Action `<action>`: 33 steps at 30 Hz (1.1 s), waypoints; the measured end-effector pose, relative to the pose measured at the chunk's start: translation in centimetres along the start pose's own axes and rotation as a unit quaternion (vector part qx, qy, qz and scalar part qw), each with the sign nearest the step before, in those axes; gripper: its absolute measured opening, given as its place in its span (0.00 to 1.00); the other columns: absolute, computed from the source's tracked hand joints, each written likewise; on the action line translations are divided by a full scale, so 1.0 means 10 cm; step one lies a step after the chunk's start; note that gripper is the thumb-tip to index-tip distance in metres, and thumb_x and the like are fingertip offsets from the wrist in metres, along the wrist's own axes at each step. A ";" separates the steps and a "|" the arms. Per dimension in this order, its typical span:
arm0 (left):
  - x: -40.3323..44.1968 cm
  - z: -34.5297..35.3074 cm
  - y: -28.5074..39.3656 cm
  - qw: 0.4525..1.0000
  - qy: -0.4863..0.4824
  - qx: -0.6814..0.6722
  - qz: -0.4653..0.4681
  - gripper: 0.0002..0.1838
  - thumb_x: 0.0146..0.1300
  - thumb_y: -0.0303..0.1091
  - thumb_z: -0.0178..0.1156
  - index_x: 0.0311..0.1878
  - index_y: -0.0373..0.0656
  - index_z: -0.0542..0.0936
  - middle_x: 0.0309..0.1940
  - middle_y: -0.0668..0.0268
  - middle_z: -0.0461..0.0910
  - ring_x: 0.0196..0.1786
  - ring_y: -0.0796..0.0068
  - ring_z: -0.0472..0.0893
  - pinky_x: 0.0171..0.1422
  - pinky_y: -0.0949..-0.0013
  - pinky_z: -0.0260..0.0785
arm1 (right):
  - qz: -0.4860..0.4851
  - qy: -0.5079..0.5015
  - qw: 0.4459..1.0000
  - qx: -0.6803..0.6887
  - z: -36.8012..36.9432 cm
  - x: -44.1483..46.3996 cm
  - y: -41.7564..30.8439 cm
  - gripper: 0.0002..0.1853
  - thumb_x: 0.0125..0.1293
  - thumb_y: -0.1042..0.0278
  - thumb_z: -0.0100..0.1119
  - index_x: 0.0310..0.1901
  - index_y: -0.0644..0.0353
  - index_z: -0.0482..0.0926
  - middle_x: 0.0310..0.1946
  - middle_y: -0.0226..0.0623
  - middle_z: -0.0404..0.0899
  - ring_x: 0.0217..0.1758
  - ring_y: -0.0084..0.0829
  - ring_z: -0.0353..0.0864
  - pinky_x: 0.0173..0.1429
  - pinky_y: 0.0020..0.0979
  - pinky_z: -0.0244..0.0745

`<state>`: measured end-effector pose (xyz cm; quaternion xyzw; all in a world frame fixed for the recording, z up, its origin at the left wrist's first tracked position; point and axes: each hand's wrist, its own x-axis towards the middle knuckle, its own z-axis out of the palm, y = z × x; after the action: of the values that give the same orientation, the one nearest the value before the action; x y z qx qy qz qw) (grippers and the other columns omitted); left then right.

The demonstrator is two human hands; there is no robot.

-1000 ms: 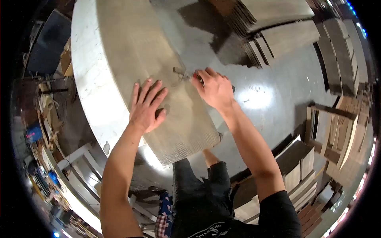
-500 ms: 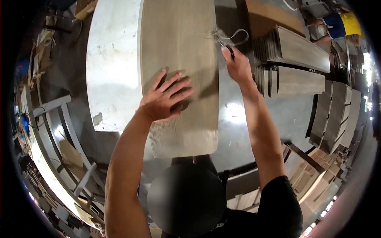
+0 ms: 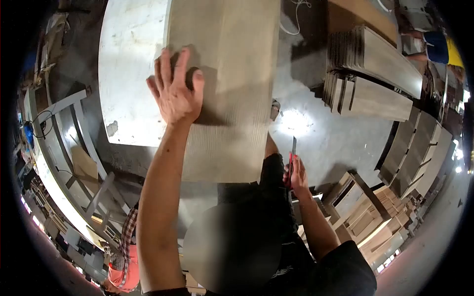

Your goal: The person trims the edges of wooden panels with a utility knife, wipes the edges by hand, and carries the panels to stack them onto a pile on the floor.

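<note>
With my left fingers (image 3: pixel 181 64) spread, gripping nothing, over the wood-grain panel (image 3: pixel 242 98) on the bench (image 3: pixel 131 74), seemingly stiff and best held by its long edges, my right fingers (image 3: pixel 297 170) enclose the red-handled cutting tool (image 3: pixel 295 143).

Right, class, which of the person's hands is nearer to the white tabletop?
Left. The left hand is spread where the board meets the white tabletop, some fingers over the white. The right hand is past the board's opposite side, holding a red-handled blade.

Stacked panels (image 3: pixel 387 61) at right; wooden frame (image 3: pixel 369 195) lower right; coral-topped person (image 3: pixel 129 270) lower left; blue-and-yellow-clad person (image 3: pixel 437 48) upper right.
</note>
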<state>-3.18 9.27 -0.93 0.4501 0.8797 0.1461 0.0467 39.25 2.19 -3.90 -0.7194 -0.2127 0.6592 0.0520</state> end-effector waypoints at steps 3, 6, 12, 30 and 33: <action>0.09 0.14 0.18 0.992 0.033 -0.025 -0.120 0.31 0.72 0.50 0.52 0.78 0.64 0.66 0.81 0.57 0.58 0.83 0.53 0.53 0.84 0.37 0.36 | -0.215 -0.013 0.969 -0.121 0.27 0.15 -0.83 0.25 0.83 0.50 0.44 0.68 0.58 0.74 0.35 0.29 0.77 0.37 0.23 0.75 0.42 0.27 0.74; 0.10 0.14 0.27 0.988 0.036 0.003 -0.153 0.30 0.75 0.49 0.50 0.79 0.66 0.63 0.81 0.57 0.57 0.84 0.56 0.53 0.85 0.41 0.35 | -0.448 0.008 0.857 -0.253 0.75 0.06 -1.87 0.18 0.79 0.58 0.53 0.61 0.58 0.77 0.42 0.38 0.82 0.43 0.36 0.83 0.47 0.34 0.79; 0.11 0.08 0.28 0.989 0.051 -0.025 -0.136 0.31 0.70 0.44 0.55 0.77 0.63 0.67 0.79 0.56 0.60 0.82 0.55 0.56 0.84 0.42 0.42 | -0.568 0.101 0.709 -0.405 1.34 0.43 -2.85 0.18 0.74 0.50 0.59 0.57 0.52 0.79 0.44 0.42 0.82 0.46 0.50 0.84 0.47 0.46 0.80; 0.22 -0.11 0.30 0.988 0.009 -0.039 -0.147 0.33 0.65 0.40 0.56 0.76 0.52 0.70 0.79 0.48 0.59 0.82 0.46 0.56 0.83 0.36 0.41 | -0.568 0.195 0.661 -0.449 2.02 1.32 -5.01 0.22 0.76 0.44 0.50 0.60 0.48 0.80 0.50 0.48 0.84 0.53 0.53 0.84 0.54 0.50 0.80; 0.25 -0.14 0.31 0.988 -0.015 -0.039 -0.150 0.34 0.65 0.42 0.55 0.75 0.49 0.69 0.78 0.44 0.59 0.81 0.42 0.56 0.83 0.35 0.39 | -0.532 0.205 0.681 -0.460 2.25 1.58 -5.76 0.24 0.77 0.43 0.47 0.61 0.49 0.80 0.52 0.48 0.83 0.54 0.53 0.83 0.57 0.50 0.79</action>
<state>-2.51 12.73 1.48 0.3131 0.9301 0.1650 0.0983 4.32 55.58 -0.89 -0.5356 -0.8201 0.1754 0.0989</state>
